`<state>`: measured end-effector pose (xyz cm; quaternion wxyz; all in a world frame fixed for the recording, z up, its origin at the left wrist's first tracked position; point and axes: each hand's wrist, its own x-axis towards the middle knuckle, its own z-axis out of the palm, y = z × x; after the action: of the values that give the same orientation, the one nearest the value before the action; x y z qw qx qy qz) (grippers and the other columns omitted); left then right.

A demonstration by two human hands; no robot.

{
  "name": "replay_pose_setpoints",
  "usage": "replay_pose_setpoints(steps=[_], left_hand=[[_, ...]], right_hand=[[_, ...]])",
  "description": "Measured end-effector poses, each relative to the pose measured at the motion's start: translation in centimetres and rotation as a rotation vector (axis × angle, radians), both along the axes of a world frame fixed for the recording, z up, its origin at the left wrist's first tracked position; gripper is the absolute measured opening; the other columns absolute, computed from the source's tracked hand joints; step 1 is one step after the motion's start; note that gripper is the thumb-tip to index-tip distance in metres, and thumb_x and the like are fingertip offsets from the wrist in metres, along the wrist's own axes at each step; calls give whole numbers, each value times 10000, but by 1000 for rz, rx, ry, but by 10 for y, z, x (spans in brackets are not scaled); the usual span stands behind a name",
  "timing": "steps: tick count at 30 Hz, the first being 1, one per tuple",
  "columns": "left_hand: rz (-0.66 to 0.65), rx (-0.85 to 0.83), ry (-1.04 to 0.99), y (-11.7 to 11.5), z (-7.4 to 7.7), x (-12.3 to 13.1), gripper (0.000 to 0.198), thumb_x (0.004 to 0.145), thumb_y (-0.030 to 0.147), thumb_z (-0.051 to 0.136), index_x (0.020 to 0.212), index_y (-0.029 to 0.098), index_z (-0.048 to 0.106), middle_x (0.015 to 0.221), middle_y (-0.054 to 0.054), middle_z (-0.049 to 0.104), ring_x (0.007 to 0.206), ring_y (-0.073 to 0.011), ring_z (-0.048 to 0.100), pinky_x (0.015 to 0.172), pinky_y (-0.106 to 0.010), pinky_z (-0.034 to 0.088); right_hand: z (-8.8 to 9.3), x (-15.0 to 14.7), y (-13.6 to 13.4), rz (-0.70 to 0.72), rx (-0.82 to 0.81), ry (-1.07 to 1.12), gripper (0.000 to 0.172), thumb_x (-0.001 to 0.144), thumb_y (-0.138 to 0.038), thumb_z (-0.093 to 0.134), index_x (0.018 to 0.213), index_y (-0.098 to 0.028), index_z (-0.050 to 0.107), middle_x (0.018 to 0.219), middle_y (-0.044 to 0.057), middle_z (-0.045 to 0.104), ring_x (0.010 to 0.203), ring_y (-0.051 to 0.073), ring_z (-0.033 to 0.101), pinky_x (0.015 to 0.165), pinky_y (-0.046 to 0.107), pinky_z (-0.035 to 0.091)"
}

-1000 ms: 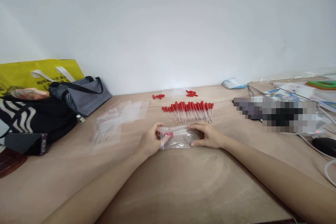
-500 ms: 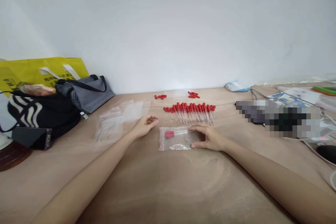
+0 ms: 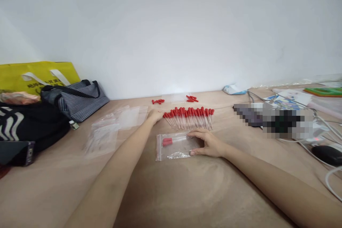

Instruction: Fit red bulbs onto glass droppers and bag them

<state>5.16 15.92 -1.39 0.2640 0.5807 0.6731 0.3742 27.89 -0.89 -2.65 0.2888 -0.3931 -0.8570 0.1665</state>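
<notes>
In the middle of the table lies a row of several droppers (image 3: 191, 118), clear tubes with red rubber bulbs at the far end. My left hand (image 3: 155, 115) is at the row's left end, fingers drawn together at the bulb of the outermost dropper (image 3: 164, 115); its fingertips are partly hidden. Closer to me, a clear zip bag (image 3: 176, 149) lies flat with red-bulbed droppers (image 3: 167, 141) inside. My right hand (image 3: 207, 143) grips this bag's right end, thumb at the near edge and fingers at the far edge.
Left of the row, several flat zip bags (image 3: 107, 131) overlap. Loose red bulbs (image 3: 158, 102) lie behind, with more bulbs (image 3: 191, 98) beside clear tubes. A striped bag (image 3: 80, 99) and black bag (image 3: 32, 124) stand left. Cables and a black mouse (image 3: 326, 155) lie right.
My left hand has reached forward and right, from beside the zip bag to the left end of the dropper row. My right hand stays at the zip bag. The view has shifted slightly.
</notes>
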Motion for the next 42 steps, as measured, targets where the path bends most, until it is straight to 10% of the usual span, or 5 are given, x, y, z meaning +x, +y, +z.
replay_pose_setpoints(steps=[6, 18, 35, 42], left_hand=[[22, 56, -308, -21, 15, -20, 102, 663, 137, 540, 569, 133, 501, 487, 8, 521, 467, -110, 535, 492, -217, 431], [120, 260, -798, -143, 15, -76, 141, 696, 186, 557, 827, 158, 511, 620, 37, 546, 563, -86, 575, 609, -250, 516], [-50, 123, -665, -172, 8, -62, 383, 508, 369, 724, 765, 152, 539, 704, 8, 599, 665, -119, 588, 670, -256, 497], [-218, -177, -605, -184, 12, -64, 267, 522, 288, 738, 667, 160, 555, 710, -17, 641, 682, -136, 614, 664, -246, 481]], right_hand=[[0, 0, 0, 3, -6, 6, 604, 626, -531, 637, 1111, -182, 541, 1098, 99, 553, 1016, 216, 500, 880, 365, 387], [1, 0, -1, -6, -31, 4, 604, 630, -545, 625, 1117, -197, 539, 1088, 94, 560, 1011, 229, 502, 873, 385, 390], [3, -1, -2, 2, -26, -8, 587, 639, -547, 617, 1108, -200, 546, 1089, 96, 557, 1010, 234, 502, 869, 391, 389], [3, -1, -2, 4, -17, -10, 600, 635, -545, 621, 1108, -183, 545, 1100, 102, 552, 1016, 228, 499, 878, 377, 387]])
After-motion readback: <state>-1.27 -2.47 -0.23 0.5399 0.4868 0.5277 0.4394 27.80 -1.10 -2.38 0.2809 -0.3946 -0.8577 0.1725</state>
